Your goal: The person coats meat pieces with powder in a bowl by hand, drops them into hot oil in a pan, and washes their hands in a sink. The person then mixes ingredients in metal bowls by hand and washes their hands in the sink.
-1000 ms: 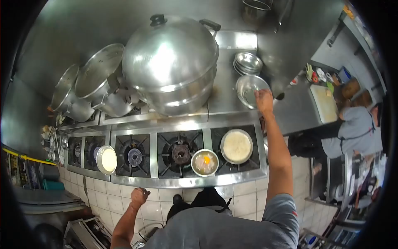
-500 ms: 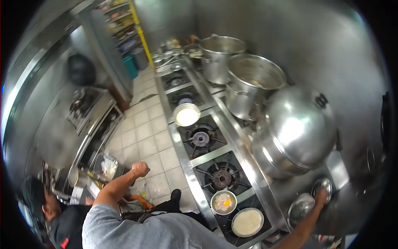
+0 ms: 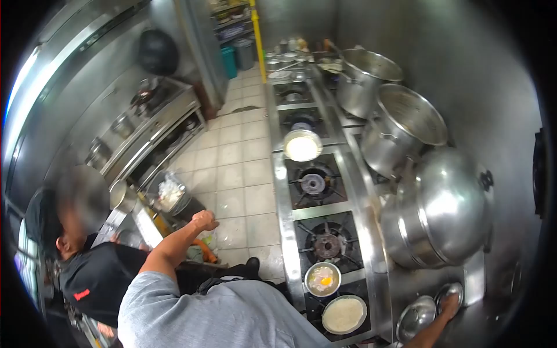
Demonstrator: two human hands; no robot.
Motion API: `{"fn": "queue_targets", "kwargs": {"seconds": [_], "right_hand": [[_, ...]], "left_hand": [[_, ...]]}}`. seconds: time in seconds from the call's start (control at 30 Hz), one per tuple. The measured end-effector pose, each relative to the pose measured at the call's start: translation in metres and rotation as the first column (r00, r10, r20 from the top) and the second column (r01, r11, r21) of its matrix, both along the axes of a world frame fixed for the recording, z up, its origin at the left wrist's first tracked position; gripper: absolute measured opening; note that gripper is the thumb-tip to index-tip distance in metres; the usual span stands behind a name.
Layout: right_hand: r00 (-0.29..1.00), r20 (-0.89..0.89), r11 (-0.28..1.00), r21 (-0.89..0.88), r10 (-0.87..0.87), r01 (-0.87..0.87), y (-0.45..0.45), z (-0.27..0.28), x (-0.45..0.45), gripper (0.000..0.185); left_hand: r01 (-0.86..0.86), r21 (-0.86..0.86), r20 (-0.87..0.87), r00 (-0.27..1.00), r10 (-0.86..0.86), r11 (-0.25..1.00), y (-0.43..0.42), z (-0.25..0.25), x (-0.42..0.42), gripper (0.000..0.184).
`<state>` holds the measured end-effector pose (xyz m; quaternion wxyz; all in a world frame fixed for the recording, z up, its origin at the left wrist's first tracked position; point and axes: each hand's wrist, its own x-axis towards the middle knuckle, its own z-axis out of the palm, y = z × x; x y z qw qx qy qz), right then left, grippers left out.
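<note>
A small metal bowl (image 3: 458,289) is sitting on the worktop (image 3: 408,283), beside a wider bowl (image 3: 416,318). The right hand (image 3: 448,306) is partly covering the smaller, its fingers too hidden to tell if pinching. The left hand (image 3: 204,220) is hanging loosely fisted above the floor (image 3: 230,177).

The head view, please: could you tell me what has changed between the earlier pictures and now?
The view has swung left. The right hand has moved from the nearer metal bowl back toward the wall, to the stacked bowls; whether its grip has closed there isn't clear. The egg bowl and domed pot stayed in place.
</note>
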<state>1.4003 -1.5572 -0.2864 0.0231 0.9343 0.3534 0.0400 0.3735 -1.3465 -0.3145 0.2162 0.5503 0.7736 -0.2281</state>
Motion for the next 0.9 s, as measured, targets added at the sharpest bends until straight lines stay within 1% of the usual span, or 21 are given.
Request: {"fn": "queue_targets", "kwargs": {"seconds": [0.03,0.07,0.1,0.13,0.17,0.23,0.27,0.33,0.4,0.47,0.5,0.57,0.6,0.67,0.7,0.73,0.77,0.8,0.83,0.87,0.9], "right_hand": [[0.997,0.066,0.998,0.059,0.028,-0.032,0.000,-0.022,0.020,0.021],[0.996,0.053,0.996,0.052,0.068,-0.071,0.012,-0.023,0.018,0.021],[0.998,0.013,0.998,-0.013,0.061,-0.061,0.012,-0.017,0.018,0.021],[0.999,-0.018,0.996,-0.081,0.034,-0.036,0.006,-0.012,0.019,0.021],[1.000,-0.018,0.996,-0.087,0.026,-0.027,0.001,-0.012,0.018,0.021],[0.996,-0.029,0.995,-0.051,0.082,-0.084,0.000,-0.008,0.018,0.021],[0.997,-0.030,0.996,-0.049,0.071,-0.072,-0.002,-0.006,0.017,0.021],[0.997,-0.032,0.998,-0.004,0.063,-0.064,0.002,0.003,-0.002,0.023],[0.998,-0.034,0.999,0.017,0.053,-0.052,0.005,0.005,-0.007,0.025],[0.987,0.070,0.990,-0.020,0.141,-0.140,0.003,-0.001,-0.009,0.018],[0.988,0.075,0.991,-0.027,0.133,-0.131,0.004,0.002,-0.014,0.018],[0.978,0.096,0.978,-0.110,0.186,-0.176,0.007,0.007,-0.024,0.014],[0.979,0.103,0.980,-0.118,0.175,-0.162,0.009,0.004,-0.020,0.014],[0.974,0.202,0.990,-0.122,0.101,-0.077,0.009,-0.008,-0.009,0.016],[0.973,0.230,0.996,-0.094,0.031,-0.010,0.005,-0.024,0.018,0.023],[0.931,0.328,0.985,-0.111,0.159,-0.129,-0.014,-0.047,0.063,0.034],[0.900,0.409,0.988,-0.050,0.153,-0.145,-0.020,-0.033,0.052,0.040],[0.962,0.267,0.994,0.083,0.051,-0.076,-0.017,0.000,0.030,0.041],[0.979,0.201,0.988,0.141,0.033,-0.062,-0.016,0.023,0.025,0.036],[0.978,0.207,0.964,0.266,-0.029,-0.027,-0.020,0.026,0.034,0.033],[0.974,0.209,0.921,0.390,-0.086,-0.003,-0.020,0.030,0.040,0.029]], "left_hand": [[-0.046,-0.010,-0.012,0.999,0.046,0.999,-0.013,-0.005,-0.010,0.050],[-0.067,-0.018,0.004,0.998,0.067,0.998,-0.020,-0.010,-0.020,0.051],[-0.072,-0.024,0.022,0.997,0.073,0.997,-0.026,-0.009,-0.027,0.053],[-0.116,0.015,0.004,0.993,0.116,0.993,-0.036,-0.005,-0.030,0.053],[-0.108,0.009,0.004,0.994,0.108,0.994,-0.043,-0.008,-0.037,0.053],[-0.227,-0.003,0.010,0.974,0.227,0.974,-0.054,-0.016,-0.056,0.053],[-0.215,-0.002,0.010,0.977,0.215,0.977,-0.059,-0.018,-0.061,0.053],[-0.231,0.066,-0.066,0.970,0.236,0.971,-0.067,-0.020,-0.067,0.054],[-0.246,0.071,-0.065,0.966,0.250,0.967,-0.067,-0.002,-0.053,0.055],[-0.257,0.062,-0.064,0.963,0.261,0.964,-0.067,0.004,-0.048,0.056],[-0.275,0.059,-0.036,0.960,0.277,0.960,-0.065,0.002,-0.048,0.055],[-0.283,0.043,-0.006,0.959,0.283,0.958,-0.063,0.003,-0.045,0.054],[-0.275,0.056,0.003,0.961,0.276,0.960,-0.062,0.008,-0.039,0.051],[-0.225,0.075,0.032,0.974,0.223,0.972,-0.057,0.008,-0.034,0.045],[-0.195,0.115,0.053,0.980,0.190,0.974,-0.057,0.003,-0.036,0.045],[-0.185,0.100,0.077,0.981,0.178,0.978,-0.055,-0.001,-0.036,0.044],[-0.167,0.081,0.098,0.983,0.158,0.983,-0.049,-0.004,-0.035,0.045],[-0.123,0.058,0.099,0.988,0.117,0.991,-0.044,-0.012,-0.033,0.045],[-0.112,0.141,0.129,0.987,0.094,0.984,-0.041,-0.021,-0.031,0.045],[-0.108,0.228,0.159,0.985,0.073,0.968,-0.036,-0.026,-0.029,0.047],[-0.083,0.217,0.159,0.986,0.049,0.973,-0.029,-0.026,-0.023,0.047]]}}
